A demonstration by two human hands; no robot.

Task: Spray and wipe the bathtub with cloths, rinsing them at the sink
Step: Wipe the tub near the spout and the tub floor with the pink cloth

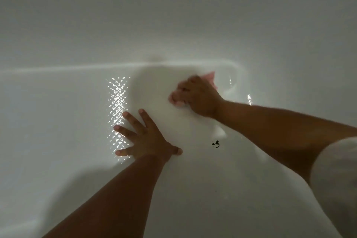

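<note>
1. The white bathtub (58, 114) fills the whole frame. A pale curved line runs across the middle of the picture, where the floor of the tub meets its far wall.
2. The right hand (201, 100) sits just right of centre, with its forearm reaching in from the right edge. Its fingers are curled around a pink cloth (211, 79) and press it onto the tub surface. The hand is somewhat blurred, so I cannot tell how each finger lies.
3. The cloth shows in two places. A corner pokes out above the knuckles toward the upper right, and a bunched part shows under the fingertips on the hand's left side.
4. The left hand (146, 139) lies below and to the left of the right hand and apart from it. It is spread wide and flat on the tub floor, fingers splayed and thumb out to the right, and it holds nothing.
5. A strip of diamond-patterned texture (117, 106) catches bright light left of centre, and the left fingertips rest at its edge.
6. A small dark mark (216, 144) sits on the tub floor between the two forearms, right of the left thumb.
7. A tiny dark speck (215, 191) lies lower down, below that mark.
8. A white sleeve (338, 172) covers the right upper arm at the lower right edge.
</note>
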